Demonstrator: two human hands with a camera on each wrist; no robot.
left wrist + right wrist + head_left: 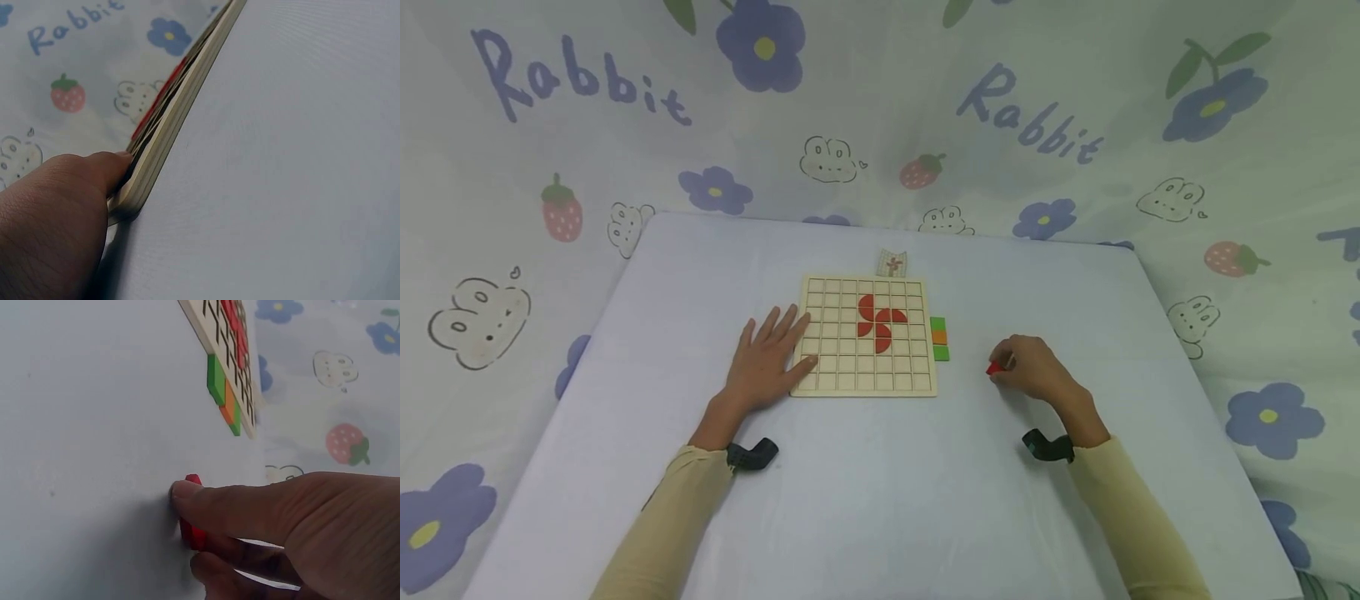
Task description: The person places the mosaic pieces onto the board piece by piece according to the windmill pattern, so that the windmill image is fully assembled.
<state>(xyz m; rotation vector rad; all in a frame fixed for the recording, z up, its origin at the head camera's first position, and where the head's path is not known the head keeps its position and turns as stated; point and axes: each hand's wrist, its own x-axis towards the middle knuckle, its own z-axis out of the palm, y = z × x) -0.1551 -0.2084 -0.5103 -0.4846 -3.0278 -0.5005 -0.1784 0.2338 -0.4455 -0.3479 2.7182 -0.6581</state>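
A square wooden grid board (838, 379) lies on the table, with several red quarter-round pieces (883, 343) set in its cells like a pinwheel. My left hand (767, 358) rests spread at the board's left edge; its thumb (115, 165) lies on the near corner in the left wrist view. To the right of the board, my right hand (1033, 367) pinches a small red piece (195, 534) between thumb and fingers, close over the white table. The fingers cover part of that piece.
Two green blocks (942, 353) and an orange block (939, 337) line the board's right edge. A small pattern card (892, 263) with a red figure stands behind the board. A printed cloth (880, 108) hangs behind the white table (880, 500).
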